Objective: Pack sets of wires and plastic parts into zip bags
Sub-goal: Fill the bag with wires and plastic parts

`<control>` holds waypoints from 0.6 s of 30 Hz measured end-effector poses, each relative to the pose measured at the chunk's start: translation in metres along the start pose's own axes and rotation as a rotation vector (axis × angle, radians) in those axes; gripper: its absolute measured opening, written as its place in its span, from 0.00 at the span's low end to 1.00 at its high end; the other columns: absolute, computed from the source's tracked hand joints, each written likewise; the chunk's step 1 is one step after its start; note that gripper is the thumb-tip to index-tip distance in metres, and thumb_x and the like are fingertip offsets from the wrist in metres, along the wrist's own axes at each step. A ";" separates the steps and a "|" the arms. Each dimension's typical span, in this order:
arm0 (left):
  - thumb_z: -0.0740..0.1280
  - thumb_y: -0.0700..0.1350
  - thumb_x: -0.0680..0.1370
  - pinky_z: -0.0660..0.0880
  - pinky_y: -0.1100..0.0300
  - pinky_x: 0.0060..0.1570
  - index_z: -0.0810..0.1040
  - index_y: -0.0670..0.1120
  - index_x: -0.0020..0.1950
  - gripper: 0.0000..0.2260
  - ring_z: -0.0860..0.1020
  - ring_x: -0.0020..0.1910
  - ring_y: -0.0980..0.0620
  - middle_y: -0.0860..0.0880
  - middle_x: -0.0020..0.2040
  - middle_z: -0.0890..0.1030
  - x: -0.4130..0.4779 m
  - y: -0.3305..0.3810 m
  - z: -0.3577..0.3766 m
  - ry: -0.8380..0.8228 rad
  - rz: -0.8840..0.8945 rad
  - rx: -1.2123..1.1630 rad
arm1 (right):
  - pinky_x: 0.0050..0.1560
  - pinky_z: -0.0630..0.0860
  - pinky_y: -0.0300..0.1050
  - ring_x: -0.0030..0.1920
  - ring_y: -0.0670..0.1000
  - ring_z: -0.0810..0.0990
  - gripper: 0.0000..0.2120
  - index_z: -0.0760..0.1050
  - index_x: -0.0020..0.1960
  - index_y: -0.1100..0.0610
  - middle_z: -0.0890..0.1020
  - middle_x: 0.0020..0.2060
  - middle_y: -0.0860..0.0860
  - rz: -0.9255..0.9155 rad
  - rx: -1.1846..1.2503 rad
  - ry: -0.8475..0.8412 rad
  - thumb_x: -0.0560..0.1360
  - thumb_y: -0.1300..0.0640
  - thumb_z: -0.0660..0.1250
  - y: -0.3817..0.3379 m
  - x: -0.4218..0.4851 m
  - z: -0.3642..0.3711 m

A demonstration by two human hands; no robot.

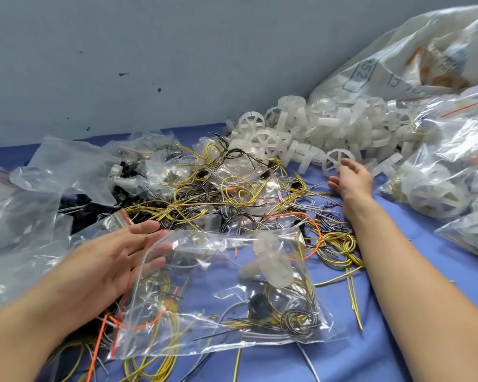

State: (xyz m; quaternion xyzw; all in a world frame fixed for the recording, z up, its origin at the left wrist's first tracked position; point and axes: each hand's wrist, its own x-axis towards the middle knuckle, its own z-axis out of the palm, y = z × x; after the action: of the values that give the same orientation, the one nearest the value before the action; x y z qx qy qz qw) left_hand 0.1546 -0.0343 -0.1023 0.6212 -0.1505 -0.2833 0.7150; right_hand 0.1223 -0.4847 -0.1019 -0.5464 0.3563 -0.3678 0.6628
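Bright, even light — glare, soft edges

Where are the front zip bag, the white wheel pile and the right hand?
front zip bag (218, 288), head view, clear film near its middle.
white wheel pile (315, 125), head view, middle of the heap.
right hand (353, 180), head view, back of the hand.

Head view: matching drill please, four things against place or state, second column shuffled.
1 left hand
2 right hand
3 zip bag
4 white wheels

A heaped by the wall
B fingers straight, at the bag's red strip
C flat on the blue table, wires inside
D reaching to the heap's near edge

Pairs: 1-B, 2-D, 3-C, 4-A
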 end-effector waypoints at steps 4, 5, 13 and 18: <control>0.64 0.38 0.78 0.82 0.51 0.47 0.77 0.42 0.63 0.14 0.83 0.55 0.42 0.39 0.59 0.82 -0.007 0.006 0.016 0.094 -0.040 -0.157 | 0.42 0.78 0.46 0.39 0.51 0.77 0.14 0.78 0.61 0.52 0.78 0.56 0.59 -0.122 -0.185 0.040 0.79 0.60 0.61 0.001 -0.001 -0.004; 0.61 0.37 0.79 0.82 0.52 0.46 0.76 0.41 0.63 0.13 0.83 0.54 0.43 0.39 0.58 0.82 -0.010 0.008 0.022 0.135 -0.047 -0.156 | 0.50 0.77 0.49 0.43 0.52 0.76 0.13 0.78 0.61 0.50 0.78 0.59 0.59 -0.175 -0.267 0.082 0.78 0.58 0.62 -0.001 -0.002 -0.006; 0.59 0.36 0.81 0.82 0.56 0.43 0.76 0.40 0.63 0.12 0.84 0.53 0.43 0.39 0.56 0.83 -0.016 0.016 0.038 0.229 -0.067 -0.155 | 0.50 0.77 0.50 0.44 0.56 0.80 0.10 0.82 0.51 0.48 0.82 0.47 0.57 -0.406 -0.326 0.022 0.75 0.56 0.63 -0.048 -0.042 0.003; 0.58 0.34 0.81 0.82 0.57 0.40 0.77 0.39 0.59 0.11 0.85 0.50 0.43 0.39 0.52 0.84 -0.025 0.020 0.051 0.284 -0.022 -0.121 | 0.32 0.69 0.43 0.30 0.46 0.71 0.12 0.81 0.47 0.48 0.77 0.34 0.47 -0.519 -0.215 -0.314 0.76 0.62 0.62 -0.091 -0.114 0.023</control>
State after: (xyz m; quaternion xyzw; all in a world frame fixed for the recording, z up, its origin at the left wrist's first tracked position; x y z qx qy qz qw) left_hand 0.1100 -0.0595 -0.0705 0.6123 -0.0238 -0.2088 0.7622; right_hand 0.0792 -0.3867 -0.0006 -0.7361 0.1354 -0.3956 0.5322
